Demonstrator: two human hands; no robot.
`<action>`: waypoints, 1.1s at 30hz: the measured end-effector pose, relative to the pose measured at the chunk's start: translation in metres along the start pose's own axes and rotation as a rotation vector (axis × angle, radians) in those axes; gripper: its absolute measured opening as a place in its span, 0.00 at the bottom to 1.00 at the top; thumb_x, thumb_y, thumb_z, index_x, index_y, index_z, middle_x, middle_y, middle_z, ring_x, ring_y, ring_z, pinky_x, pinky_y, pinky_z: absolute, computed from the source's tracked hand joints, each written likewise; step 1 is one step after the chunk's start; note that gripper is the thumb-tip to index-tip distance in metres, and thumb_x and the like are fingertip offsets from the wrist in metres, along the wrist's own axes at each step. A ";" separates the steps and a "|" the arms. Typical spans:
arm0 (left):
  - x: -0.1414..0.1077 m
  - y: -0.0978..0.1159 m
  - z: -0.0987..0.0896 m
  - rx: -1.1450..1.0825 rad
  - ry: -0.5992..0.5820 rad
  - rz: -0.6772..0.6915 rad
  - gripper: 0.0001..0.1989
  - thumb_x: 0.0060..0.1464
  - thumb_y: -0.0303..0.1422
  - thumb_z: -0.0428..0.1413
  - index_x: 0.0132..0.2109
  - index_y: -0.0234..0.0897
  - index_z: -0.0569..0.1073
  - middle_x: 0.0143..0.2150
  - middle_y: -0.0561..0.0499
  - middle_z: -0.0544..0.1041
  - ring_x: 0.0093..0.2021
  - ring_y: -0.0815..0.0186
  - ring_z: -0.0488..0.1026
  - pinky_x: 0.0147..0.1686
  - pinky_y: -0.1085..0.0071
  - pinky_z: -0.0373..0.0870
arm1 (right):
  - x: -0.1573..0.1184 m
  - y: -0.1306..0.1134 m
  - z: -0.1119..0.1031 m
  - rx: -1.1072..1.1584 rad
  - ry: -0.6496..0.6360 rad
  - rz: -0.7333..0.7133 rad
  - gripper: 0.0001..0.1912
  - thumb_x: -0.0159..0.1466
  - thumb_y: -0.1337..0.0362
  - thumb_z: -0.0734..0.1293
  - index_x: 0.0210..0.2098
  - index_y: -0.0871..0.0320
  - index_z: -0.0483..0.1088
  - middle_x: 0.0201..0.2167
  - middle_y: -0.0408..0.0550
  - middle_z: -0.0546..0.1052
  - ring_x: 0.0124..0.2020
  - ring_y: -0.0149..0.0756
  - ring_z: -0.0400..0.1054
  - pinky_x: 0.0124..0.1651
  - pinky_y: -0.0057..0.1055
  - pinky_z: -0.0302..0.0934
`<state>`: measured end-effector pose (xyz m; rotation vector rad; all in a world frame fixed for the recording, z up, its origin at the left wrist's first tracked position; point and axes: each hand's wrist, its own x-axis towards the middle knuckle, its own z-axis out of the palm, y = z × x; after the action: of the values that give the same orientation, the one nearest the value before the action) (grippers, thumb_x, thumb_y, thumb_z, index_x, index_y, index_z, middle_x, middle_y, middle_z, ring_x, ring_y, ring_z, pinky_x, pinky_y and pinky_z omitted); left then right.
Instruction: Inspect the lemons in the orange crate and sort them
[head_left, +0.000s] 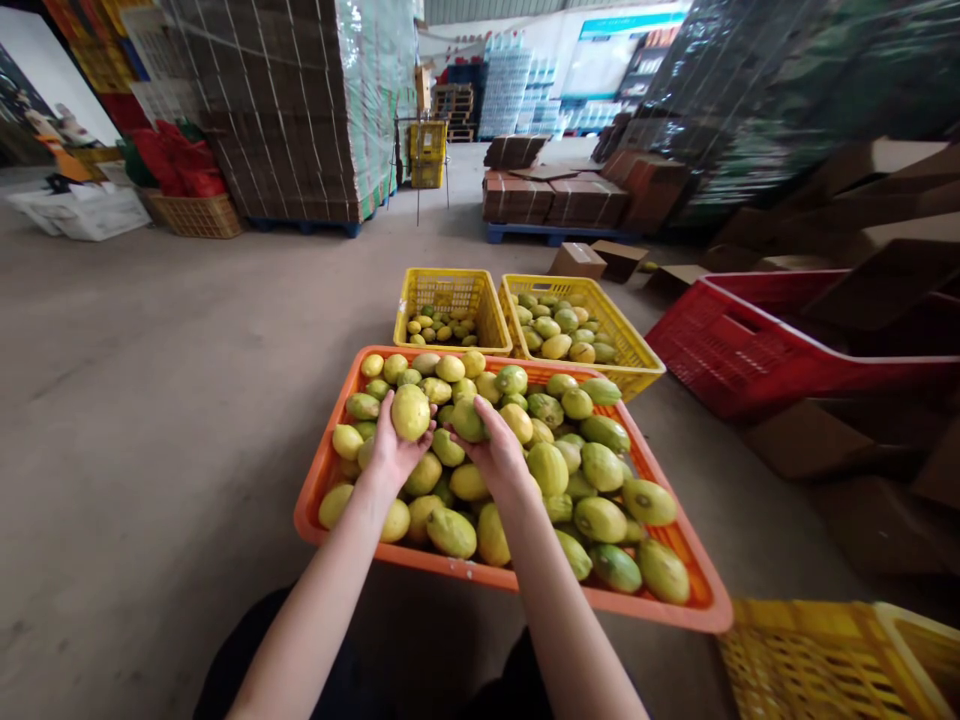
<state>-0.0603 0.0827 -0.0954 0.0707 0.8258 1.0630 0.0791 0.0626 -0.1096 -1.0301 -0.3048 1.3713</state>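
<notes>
My left hand [399, 448], palm up, cradles a yellow lemon [411, 412] over the orange tray. A greener lemon [469, 420] is gripped in my right hand [495, 448], thumb over its side. Both hands are above the left half of the wide orange tray [480, 573], which is heaped with yellow and green lemons [600, 520]. Some of those lemons are hidden beneath my hands and forearms.
Behind the tray stand two yellow crates, the left one [501, 320] with a few lemons low inside, the right one [626, 330] fuller. A red crate [720, 350] and cardboard boxes [814, 440] lie to the right. Another yellow crate [817, 655] is at the lower right.
</notes>
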 end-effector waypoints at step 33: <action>-0.014 -0.006 0.013 -0.027 -0.298 0.178 0.22 0.75 0.30 0.46 0.67 0.48 0.74 0.57 0.48 0.84 0.62 0.59 0.80 0.58 0.63 0.80 | -0.021 -0.028 -0.003 0.037 -0.238 -0.152 0.18 0.48 0.54 0.78 0.36 0.48 0.74 0.36 0.43 0.84 0.50 0.51 0.81 0.39 0.41 0.79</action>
<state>-0.0512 0.0730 -0.0808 0.2777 0.5424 1.1956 0.0944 0.0466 -0.0831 -0.7964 -0.5220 1.3568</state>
